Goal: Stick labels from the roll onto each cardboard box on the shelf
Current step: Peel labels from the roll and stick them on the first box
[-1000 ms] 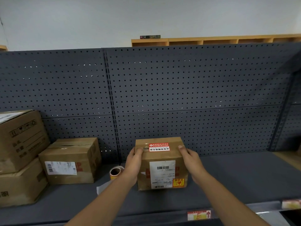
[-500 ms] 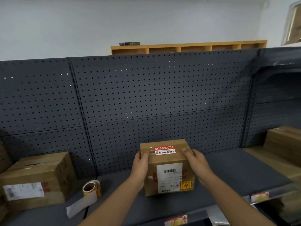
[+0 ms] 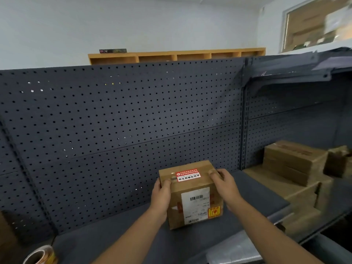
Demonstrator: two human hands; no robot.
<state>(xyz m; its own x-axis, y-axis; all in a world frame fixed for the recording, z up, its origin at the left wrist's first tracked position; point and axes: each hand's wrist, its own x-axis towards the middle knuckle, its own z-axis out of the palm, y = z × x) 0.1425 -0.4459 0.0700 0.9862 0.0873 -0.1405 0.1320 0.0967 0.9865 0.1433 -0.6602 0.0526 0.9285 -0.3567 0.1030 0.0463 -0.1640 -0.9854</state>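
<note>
— Where's the box now?

— The small cardboard box (image 3: pixel 190 193) stands on the dark grey shelf (image 3: pixel 118 242), close in front of the pegboard back panel (image 3: pixel 122 130). The left hand (image 3: pixel 161 195) grasps its left top edge, thumb curled over the top. The right hand (image 3: pixel 224 185) grasps the right top corner, fingers bent over the edge.

— Is it labelled?

— Yes. A red and white label (image 3: pixel 187 175) lies flat on its top, between the two hands. On the front face there's a white shipping sticker (image 3: pixel 196 206) with a barcode and a small yellow and red sticker (image 3: pixel 214 212) at its lower right.

— What's changed from a second ago?

— The grip is the same; both hands were on those same edges then. The view has swung to the right. The brown boxes that stood at the left have slid out of sight. The label roll (image 3: pixel 41 255), which was just left of the box, is now low in the left corner, well apart from it and partly cut off by the edge.

— And on the right?

— A stack of brown boxes (image 3: pixel 293 162) has come into view on the next shelf bay, blurred. So has a window (image 3: pixel 316 21) high on the wall. Beyond the pegboard the wooden cubby shelf (image 3: pixel 177 55) against the white wall is still there.
</note>
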